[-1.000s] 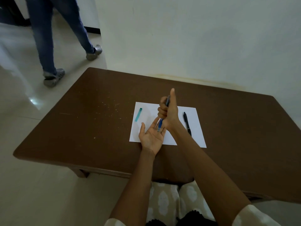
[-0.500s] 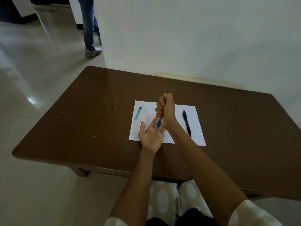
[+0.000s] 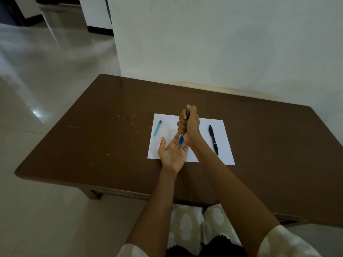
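My right hand [image 3: 189, 124] grips a blue pen [image 3: 181, 140] in a fist, nearly upright, with the thumb on its top end. The pen's tip points down into the palm of my left hand [image 3: 172, 154], which lies palm up with straight fingers over the near edge of a white sheet of paper [image 3: 222, 145]. A black pen [image 3: 213, 139] lies on the right part of the sheet. A small teal cap or eraser [image 3: 157, 127] lies on the sheet's left part.
The sheet lies on a brown wooden table [image 3: 92, 136] set against a pale wall [image 3: 222, 43]. Light specks dot the table left of the sheet. Tiled floor [image 3: 46, 71] stretches to the left. My patterned lap [image 3: 187, 223] shows under the near table edge.
My thumb came down onto the pen's top from pointing up. A person in jeans who walked across the floor at the upper left has gone out of view.
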